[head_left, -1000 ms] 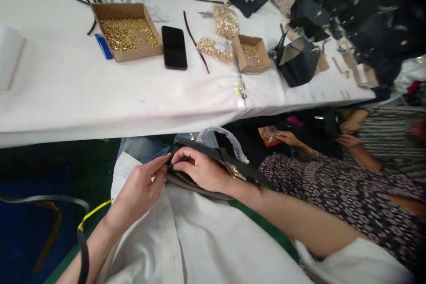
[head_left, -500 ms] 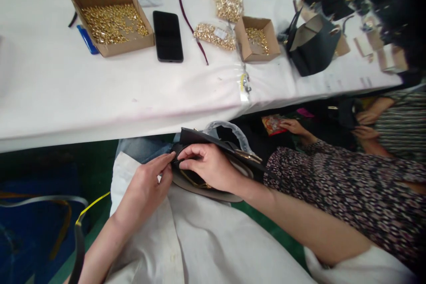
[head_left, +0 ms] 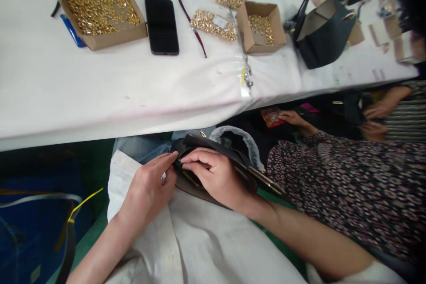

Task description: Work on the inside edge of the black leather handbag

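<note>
A dark handbag [head_left: 239, 159] lies in my lap, its mouth partly open and a plastic-wrapped handle [head_left: 248, 140] arching from its far side. My left hand [head_left: 155, 177] pinches the bag's left end between thumb and fingers. Close beside those fingertips, my right hand [head_left: 213, 173] reaches over the opening, its thumb and index finger pressed together at the same end. What small part the right fingertips hold is too dark to make out. The inside of the bag is mostly covered by my right hand.
On the white table [head_left: 109, 93] are a cardboard box of gold studs [head_left: 96, 13], a phone [head_left: 162, 25], bags of gold pieces [head_left: 214, 24], a smaller box [head_left: 262, 31] and a dark bag piece [head_left: 322, 35]. Co-workers sit at the right; one hand [head_left: 293, 117] holds a red packet.
The view has shifted, so the table things sit higher. The handbag has tilted, its right end lower, and both hands stay at its left end with fingertips close together.
</note>
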The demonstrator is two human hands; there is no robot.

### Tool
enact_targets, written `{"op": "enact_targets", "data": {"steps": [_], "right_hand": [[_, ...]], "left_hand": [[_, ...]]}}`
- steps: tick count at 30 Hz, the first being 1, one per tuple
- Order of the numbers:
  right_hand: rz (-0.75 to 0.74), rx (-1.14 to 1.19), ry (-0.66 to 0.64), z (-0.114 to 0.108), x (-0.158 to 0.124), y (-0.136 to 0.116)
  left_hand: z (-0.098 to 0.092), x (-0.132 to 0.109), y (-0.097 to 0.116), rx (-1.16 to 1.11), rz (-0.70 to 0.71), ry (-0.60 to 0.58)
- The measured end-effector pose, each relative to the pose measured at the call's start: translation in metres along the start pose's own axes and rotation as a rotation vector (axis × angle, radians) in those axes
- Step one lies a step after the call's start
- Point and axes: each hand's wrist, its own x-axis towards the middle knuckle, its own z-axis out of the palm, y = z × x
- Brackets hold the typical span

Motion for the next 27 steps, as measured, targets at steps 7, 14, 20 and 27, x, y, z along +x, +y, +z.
{"op": "enact_targets", "data": {"steps": [7,14,20,27], "right_hand": [[-0.183,-0.119,-0.030,-0.005,-0.010,0.000],[-0.173,-0.157,-0.036,-0.005,-0.008,0.004],[-0.112,-0.193,-0.013,0.000,-0.003,0.003],[-0.049,-0.249,0.023,0.000,-0.005,0.005]], "left_hand": [[0.002,-0.005,-0.005,0.043,0.079,-0.021],[0.008,-0.005,-0.008,0.063,0.088,-0.052],[0.007,-0.006,-0.013,0.030,0.076,-0.028],[0.004,-0.005,-0.010,-0.050,-0.111,-0.026]]}}
